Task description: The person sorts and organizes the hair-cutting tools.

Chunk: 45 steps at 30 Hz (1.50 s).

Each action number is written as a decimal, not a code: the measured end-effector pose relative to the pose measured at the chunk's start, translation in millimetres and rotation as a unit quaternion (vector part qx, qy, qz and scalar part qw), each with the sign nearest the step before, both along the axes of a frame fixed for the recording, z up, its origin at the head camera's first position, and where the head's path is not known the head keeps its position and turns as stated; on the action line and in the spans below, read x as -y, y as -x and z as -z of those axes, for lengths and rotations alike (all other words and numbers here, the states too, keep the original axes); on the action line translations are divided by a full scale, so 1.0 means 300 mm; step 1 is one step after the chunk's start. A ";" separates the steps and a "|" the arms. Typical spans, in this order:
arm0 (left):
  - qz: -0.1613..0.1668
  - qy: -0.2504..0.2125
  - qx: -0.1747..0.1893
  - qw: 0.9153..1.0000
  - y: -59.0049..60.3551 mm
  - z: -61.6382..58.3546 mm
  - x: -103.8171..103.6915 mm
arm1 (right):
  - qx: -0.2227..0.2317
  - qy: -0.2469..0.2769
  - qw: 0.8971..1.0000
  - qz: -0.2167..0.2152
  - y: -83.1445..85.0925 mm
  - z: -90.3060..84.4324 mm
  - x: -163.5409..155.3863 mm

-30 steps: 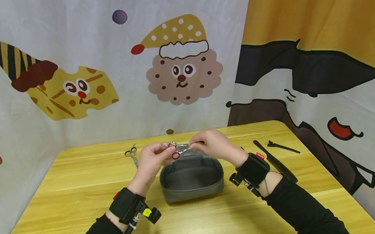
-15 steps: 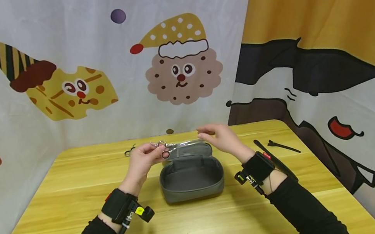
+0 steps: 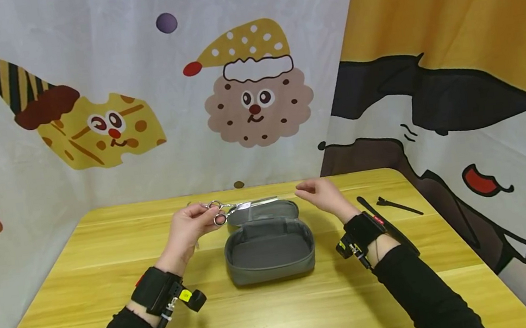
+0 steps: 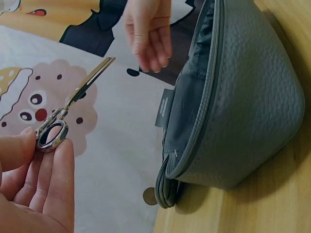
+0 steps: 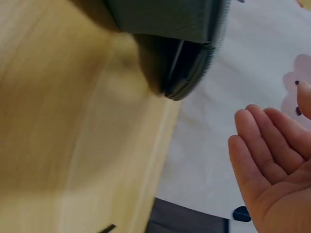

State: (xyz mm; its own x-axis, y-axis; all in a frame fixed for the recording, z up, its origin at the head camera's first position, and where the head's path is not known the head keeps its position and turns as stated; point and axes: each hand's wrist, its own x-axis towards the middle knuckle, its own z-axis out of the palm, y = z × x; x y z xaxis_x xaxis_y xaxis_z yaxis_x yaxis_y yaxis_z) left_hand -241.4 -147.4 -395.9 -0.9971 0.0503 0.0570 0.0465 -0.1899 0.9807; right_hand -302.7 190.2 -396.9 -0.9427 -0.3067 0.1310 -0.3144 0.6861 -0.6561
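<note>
Above the open grey pouch (image 3: 269,248) at its 11 o'clock, left hand (image 3: 191,228) fingers pinch the scissors (image 3: 236,209) by the handle rings, best lowered blades-closed, while right hand (image 3: 318,196) hangs relaxed, empty.

From my feed I see a black comb (image 3: 389,228) and a black hair clip (image 3: 398,206) on the yellow wooden table (image 3: 85,284) — right side. Cartoon-printed cloth (image 3: 136,92) hangs behind.
</note>
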 end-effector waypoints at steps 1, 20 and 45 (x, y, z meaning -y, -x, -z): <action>-0.001 0.002 0.002 1.000 0.001 0.001 0.004 | 0.014 0.000 1.000 0.002 0.004 0.007 -0.003; -0.015 0.038 0.037 0.998 0.006 0.039 0.060 | 0.145 0.035 0.989 -0.005 0.053 0.104 -0.036; -0.008 0.032 0.051 0.998 -0.013 0.051 0.087 | 0.270 0.048 0.962 0.013 0.118 0.099 -0.017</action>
State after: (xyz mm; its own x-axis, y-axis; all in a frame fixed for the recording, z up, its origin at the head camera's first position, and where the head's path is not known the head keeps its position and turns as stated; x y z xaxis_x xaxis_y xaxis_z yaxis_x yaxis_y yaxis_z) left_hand -237.6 -173.4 -411.3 -0.9983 0.0338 -0.0480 -0.0520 -0.1277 0.9905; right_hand -338.0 195.4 -426.7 -0.8885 -0.2932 -0.3530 0.1064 0.6167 -0.7800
